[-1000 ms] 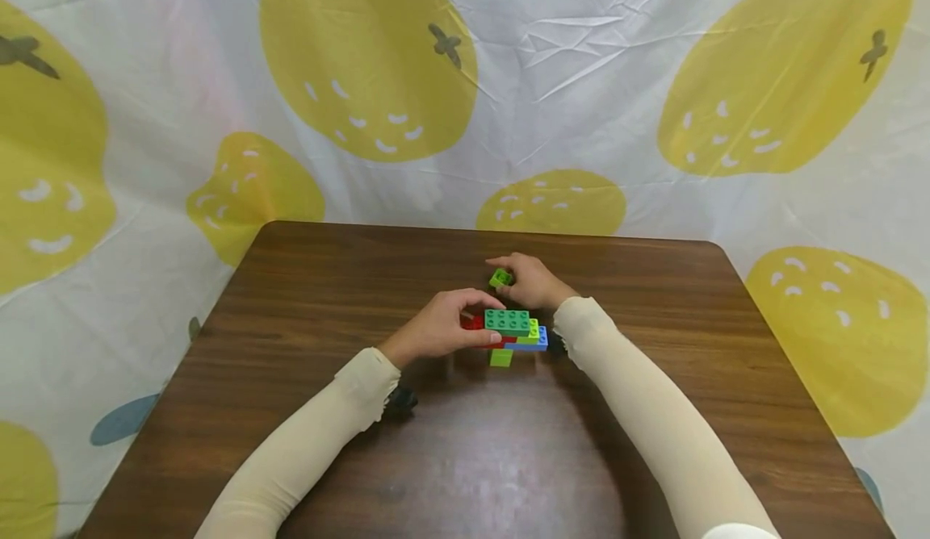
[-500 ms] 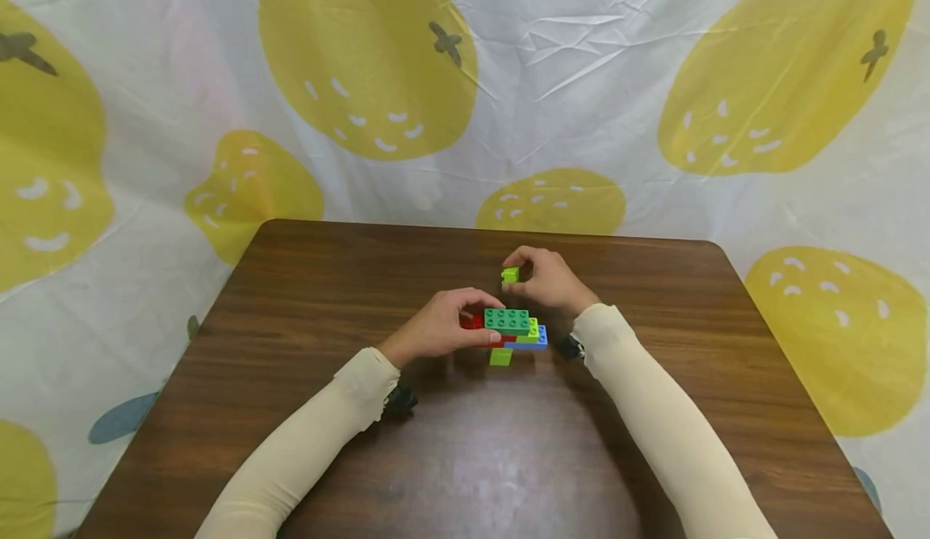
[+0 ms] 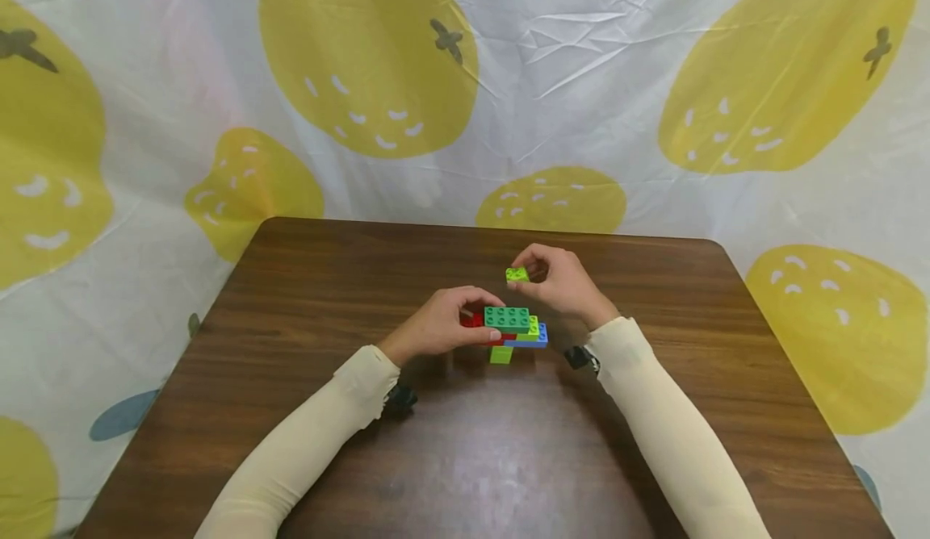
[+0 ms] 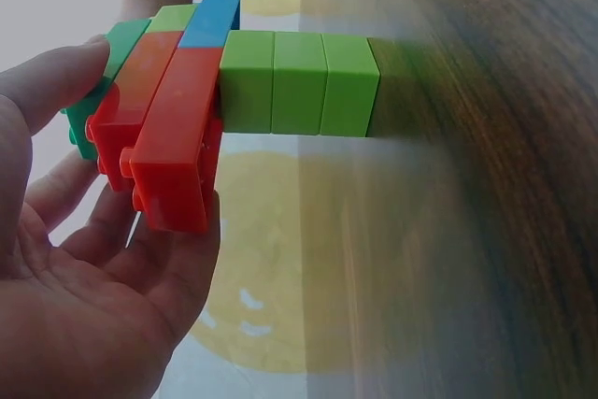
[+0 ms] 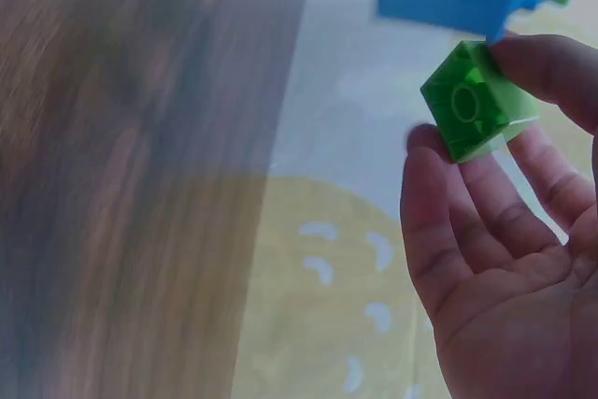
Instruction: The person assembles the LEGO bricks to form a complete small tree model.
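My left hand point(image 3: 445, 323) grips a toy brick assembly from its left side, thumb in front and fingers behind. On top sits a dark green brick point(image 3: 506, 319). Below it are red bricks point(image 4: 177, 128), a lime one and a blue brick point(image 3: 533, 337). A column of small lime bricks point(image 4: 299, 83) carries the assembly on the table. Behind and to the right, my right hand point(image 3: 563, 282) pinches a small square lime brick point(image 3: 517, 274) between thumb and fingers. In the right wrist view, the hollow underside of that lime brick point(image 5: 472, 100) shows.
The brown wooden table point(image 3: 349, 265) ends at a white cloth point(image 3: 581, 119) printed with yellow fruit. Dark wrist cameras hang below both cuffs, the right camera point(image 3: 580, 357) close to the blue brick.
The right hand has drawn a little to the right with the lime brick and turned it, so its studs now face up. The left hand and the assembly stay in place.
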Motion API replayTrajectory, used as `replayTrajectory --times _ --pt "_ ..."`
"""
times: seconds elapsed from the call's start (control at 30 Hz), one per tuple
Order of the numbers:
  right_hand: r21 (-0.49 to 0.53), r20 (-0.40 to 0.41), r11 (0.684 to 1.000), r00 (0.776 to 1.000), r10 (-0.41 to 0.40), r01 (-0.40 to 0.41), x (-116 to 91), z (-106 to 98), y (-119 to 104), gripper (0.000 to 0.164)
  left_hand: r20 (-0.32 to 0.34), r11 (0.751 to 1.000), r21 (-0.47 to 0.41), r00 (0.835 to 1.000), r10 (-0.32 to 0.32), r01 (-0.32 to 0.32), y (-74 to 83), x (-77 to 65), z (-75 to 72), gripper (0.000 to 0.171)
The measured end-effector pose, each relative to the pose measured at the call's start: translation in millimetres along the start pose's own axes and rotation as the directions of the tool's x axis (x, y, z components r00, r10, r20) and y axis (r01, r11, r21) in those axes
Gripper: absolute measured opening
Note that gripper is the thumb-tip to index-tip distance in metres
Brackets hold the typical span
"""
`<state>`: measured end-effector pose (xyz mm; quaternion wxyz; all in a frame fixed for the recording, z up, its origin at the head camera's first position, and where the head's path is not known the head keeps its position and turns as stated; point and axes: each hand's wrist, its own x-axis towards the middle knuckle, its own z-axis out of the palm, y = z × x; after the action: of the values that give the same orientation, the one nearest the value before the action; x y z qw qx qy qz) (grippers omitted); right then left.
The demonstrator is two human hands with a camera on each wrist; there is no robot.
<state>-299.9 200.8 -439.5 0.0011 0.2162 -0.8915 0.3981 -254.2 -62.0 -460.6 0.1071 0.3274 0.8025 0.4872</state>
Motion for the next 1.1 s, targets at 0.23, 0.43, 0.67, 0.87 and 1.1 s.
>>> replayTrajectory --times 0.23,0.43,0.67,0.87,1.1 --pt "0.029 -0.031 0.999 0.999 -0.027 0.028 -13.2 -1.9 -16.6 0.028 -0.002 1.0 0.018 1.0 0.011 -0.011 0.8 -1.2 -1.0 0.041" --pt "0.055 -0.039 0.996 0.997 -0.068 0.07 -23.5 -2.6 -25.4 0.028 -0.006 0.999 0.029 1.0 0.016 -0.015 0.9 -2.3 -1.3 0.042" --pt "0.052 -0.045 0.987 0.988 -0.147 0.149 -36.0 -1.5 -32.7 0.033 -0.019 0.999 0.042 0.999 0.027 -0.026 -0.9 -2.4 -0.1 0.043" --pt "0.044 -0.047 0.98 0.98 -0.191 0.193 -44.2 4.0 -34.1 0.031 -0.016 0.998 0.048 0.999 0.028 -0.027 -1.4 -3.3 -0.5 0.046" --pt "0.063 -0.029 0.973 0.975 -0.221 0.222 -51.5 8.7 -42.1 0.032 -0.019 0.998 0.058 0.999 0.039 -0.038 -2.7 -2.8 -0.4 0.049"
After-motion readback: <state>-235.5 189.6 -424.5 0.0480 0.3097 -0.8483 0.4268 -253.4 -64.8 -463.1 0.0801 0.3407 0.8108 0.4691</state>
